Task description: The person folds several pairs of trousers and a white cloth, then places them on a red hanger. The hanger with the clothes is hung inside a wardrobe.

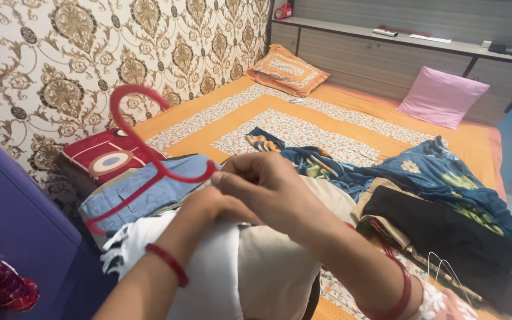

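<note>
A red plastic hanger (144, 155) is held over the bed, its hook up and to the left against the patterned wall. A white and beige garment (250, 266) hangs below it. My right hand (271, 186) reaches in from the lower right and pinches the hanger's arm and the top of the garment. My left hand (211, 206), with a red bangle at the wrist, comes from the lower left. It grips the garment just under the hanger and is partly hidden by the right hand.
Clothes lie on the orange bedspread (238, 115): folded blue denim (149, 189), a blue floral cloth (440, 175) and a black garment (445, 237). A red cushion (105, 155), an orange pillow (287, 70) and a pink pillow (441, 96) are nearby. A thin white wire hanger (445, 268) lies at the right.
</note>
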